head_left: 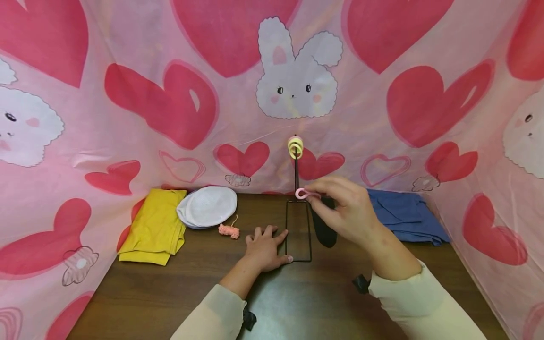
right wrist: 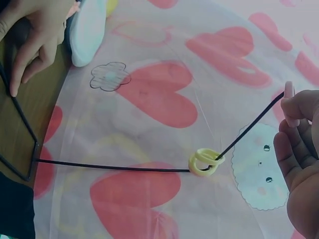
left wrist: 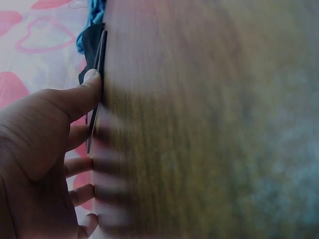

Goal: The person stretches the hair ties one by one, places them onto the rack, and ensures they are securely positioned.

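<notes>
Right hand [head_left: 348,212]: raised over the table [head_left: 170,293], fingertips pinching a pink ring [head_left: 301,193] beside the upright rod of a black wire stand [head_left: 298,236].

Left hand [head_left: 265,248]: fingers flat and spread on the table, thumb pressing the stand's base frame.

Rod top: yellow rings [head_left: 295,146].

Table, outward: pink yarn [head_left: 229,231], white cap [head_left: 207,206], yellow cloth [head_left: 155,225], blue cloth [head_left: 405,215].

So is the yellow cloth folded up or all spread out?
Folded. The yellow cloth lies on the table as a neat rectangle with layered edges along its near side, beside the white cap.
</notes>
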`<state>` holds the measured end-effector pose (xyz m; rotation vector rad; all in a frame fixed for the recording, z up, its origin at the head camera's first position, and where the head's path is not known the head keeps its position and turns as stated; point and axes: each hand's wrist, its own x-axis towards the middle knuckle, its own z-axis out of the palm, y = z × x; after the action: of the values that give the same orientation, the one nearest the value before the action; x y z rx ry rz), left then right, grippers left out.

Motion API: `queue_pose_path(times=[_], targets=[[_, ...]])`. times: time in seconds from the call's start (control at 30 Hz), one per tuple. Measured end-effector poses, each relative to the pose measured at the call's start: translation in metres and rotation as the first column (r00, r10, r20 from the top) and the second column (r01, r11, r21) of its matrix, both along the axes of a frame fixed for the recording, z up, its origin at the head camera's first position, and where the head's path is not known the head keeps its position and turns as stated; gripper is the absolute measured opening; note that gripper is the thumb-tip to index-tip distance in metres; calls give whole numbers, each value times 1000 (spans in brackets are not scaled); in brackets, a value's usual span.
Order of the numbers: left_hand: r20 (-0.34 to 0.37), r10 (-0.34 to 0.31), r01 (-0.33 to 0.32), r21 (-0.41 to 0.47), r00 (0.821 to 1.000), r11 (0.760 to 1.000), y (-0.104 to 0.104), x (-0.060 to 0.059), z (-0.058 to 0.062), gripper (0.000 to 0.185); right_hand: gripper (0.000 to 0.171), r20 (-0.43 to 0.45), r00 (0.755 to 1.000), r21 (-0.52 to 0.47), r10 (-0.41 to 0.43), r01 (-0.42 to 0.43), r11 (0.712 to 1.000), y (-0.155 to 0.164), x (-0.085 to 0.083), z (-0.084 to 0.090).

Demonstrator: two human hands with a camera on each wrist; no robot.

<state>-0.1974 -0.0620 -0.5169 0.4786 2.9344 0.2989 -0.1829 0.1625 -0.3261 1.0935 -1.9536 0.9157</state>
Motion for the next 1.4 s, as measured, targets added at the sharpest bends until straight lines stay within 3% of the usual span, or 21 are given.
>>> queue_pose_path(times=[0.4, 0.73, 1.1, 1.4], targets=[[4, 2, -2, -1, 1000, 1000, 0, 1, 1, 83, 29, 44, 998, 21, -54, 53, 998, -2, -12, -7], [13, 6, -6, -3, 1000, 1000, 0, 0, 1, 82, 26, 70, 995, -4, -75, 75, 997, -7, -33, -14], [-4, 2, -2, 2, 1000, 1000, 1, 0, -1, 83, 30, 62, 986, -12, -152, 153, 988, -12, -55, -20], [6, 2, -2, 10, 1000, 1000, 0, 1, 2, 82, 28, 143, 980, -81, -138, 150, 985, -19, -76, -23]])
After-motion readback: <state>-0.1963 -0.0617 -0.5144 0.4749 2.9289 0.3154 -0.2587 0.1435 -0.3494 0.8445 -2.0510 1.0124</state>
